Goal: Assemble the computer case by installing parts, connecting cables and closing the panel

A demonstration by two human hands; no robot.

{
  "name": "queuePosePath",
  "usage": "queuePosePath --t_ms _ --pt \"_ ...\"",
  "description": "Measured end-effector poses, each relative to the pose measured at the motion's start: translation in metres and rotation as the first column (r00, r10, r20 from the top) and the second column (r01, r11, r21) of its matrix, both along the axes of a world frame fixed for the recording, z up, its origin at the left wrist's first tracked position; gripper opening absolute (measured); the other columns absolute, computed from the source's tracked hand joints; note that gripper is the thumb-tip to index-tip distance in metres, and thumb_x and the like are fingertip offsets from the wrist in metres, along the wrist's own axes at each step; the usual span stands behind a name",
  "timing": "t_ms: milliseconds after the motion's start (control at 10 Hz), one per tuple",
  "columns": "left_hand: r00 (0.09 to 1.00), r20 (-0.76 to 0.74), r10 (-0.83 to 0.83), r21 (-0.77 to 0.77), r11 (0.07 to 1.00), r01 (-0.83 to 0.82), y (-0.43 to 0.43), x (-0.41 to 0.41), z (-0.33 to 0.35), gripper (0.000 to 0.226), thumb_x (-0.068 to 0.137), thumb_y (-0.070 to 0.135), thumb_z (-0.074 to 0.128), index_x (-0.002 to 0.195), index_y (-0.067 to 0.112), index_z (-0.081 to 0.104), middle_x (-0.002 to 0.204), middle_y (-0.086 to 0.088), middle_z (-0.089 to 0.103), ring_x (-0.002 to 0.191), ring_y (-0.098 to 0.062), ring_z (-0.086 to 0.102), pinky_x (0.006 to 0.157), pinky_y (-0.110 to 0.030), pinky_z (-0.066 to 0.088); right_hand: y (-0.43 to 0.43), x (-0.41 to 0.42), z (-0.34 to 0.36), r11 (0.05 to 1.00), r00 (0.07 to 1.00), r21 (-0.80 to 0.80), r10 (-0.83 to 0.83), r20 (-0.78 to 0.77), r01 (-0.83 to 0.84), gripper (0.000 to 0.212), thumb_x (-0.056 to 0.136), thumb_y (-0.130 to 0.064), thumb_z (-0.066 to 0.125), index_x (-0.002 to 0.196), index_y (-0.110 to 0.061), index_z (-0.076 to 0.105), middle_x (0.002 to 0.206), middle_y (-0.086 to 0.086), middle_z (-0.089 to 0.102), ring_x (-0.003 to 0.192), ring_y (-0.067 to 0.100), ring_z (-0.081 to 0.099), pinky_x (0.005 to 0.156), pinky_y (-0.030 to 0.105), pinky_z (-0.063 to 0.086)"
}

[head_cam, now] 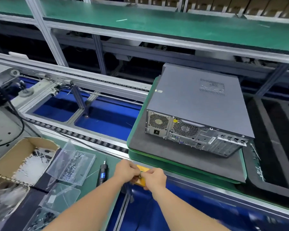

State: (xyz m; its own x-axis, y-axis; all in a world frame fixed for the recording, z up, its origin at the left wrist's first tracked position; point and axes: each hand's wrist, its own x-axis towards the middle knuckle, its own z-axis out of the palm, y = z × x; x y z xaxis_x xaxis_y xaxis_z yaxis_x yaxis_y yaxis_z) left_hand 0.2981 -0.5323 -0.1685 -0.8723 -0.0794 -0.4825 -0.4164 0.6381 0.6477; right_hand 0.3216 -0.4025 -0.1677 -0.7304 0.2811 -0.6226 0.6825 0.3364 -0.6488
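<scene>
Foam pad (165,157) bears closed computer case (200,104); hands pinch something small.

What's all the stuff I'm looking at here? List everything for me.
computer case: one, grey, panel closed, lying on a dark foam pad, rear ports facing the camera
foam pad: one, dark grey, on a green pallet on the conveyor
electric screwdriver: one, black and blue, lying on the green bench
clear plastic boxes: at least three, holding small screws, left on the bench
cardboard box: one, brown, far left, holding white parts
yellow block: one, at the bench edge, under the hands
left hand: pinching something small, too small to name
right hand: meeting the left hand at the fingertips
</scene>
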Motion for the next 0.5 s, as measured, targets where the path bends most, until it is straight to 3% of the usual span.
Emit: queuePosePath --t_ms 100,200,300,400,500 --pt "0.997 0.013 -0.071 0.020 0.997 0.071 -0.002 -0.012 -0.001 0.004 0.067 0.009 0.075 0.066 0.012 0.072 0.068 -0.002 0.073 0.054 -0.010 0.063 0.044 -0.014 0.045 0.005 -0.003 0.000 1.000 1.000 -0.022 0.003 0.014 -0.002 0.012 0.083 -0.020 0.078 0.079 -0.012 0.070 0.095 0.009 0.071 0.067 0.032 0.075 0.049 0.029 0.058" --pt "0.994 0.023 -0.106 0.025 0.994 0.106 -0.002 -0.017 -0.005 0.013 0.065 0.016 0.075 0.069 0.017 0.063 0.068 0.005 0.067 0.061 -0.008 0.062 0.050 -0.019 0.047 0.011 -0.003 -0.004 0.996 0.999 -0.085 0.012 0.038 -0.009 0.005 0.085 -0.014 0.078 0.084 -0.010 0.074 0.097 0.009 0.070 0.053 0.024 0.068 0.058 0.036 0.064" --pt "0.994 -0.014 -0.107 -0.036 0.994 0.106 0.006 -0.013 -0.008 0.014 0.070 0.029 0.068 0.068 0.023 0.056 0.072 0.007 0.063 0.068 -0.008 0.058 0.055 -0.023 0.040 0.014 0.003 -0.005 0.989 0.999 -0.147 -0.009 0.031 0.013 0.006 0.092 -0.008 0.069 0.092 -0.011 0.074 0.102 0.014 0.071 0.057 0.023 0.065 0.070 0.048 0.066" --pt "0.993 -0.115 -0.040 -0.165 0.986 0.020 0.024 -0.002 -0.006 0.011 0.075 0.034 0.063 0.070 0.026 0.056 0.075 0.008 0.062 0.070 -0.009 0.059 0.058 -0.028 0.042 0.014 0.008 0.000 0.995 0.997 -0.094 0.034 -0.067 -0.040 0.018 0.100 -0.012 0.057 0.099 -0.015 0.074 0.104 0.011 0.074 0.081 0.029 0.073 0.076 0.044 0.065" --pt "0.965 -0.262 0.023 -0.141 0.988 -0.062 0.048 0.021 -0.005 0.012 0.086 0.029 0.059 0.077 0.029 0.052 0.086 0.009 0.055 0.072 -0.006 0.056 0.060 -0.032 0.044 0.018 0.022 0.006 0.988 0.973 0.017 0.156 -0.171 -0.156 0.024 0.103 -0.011 0.047 0.096 -0.019 0.068 0.090 -0.004 0.071 0.074 0.011 0.062 0.063 0.022 0.051"
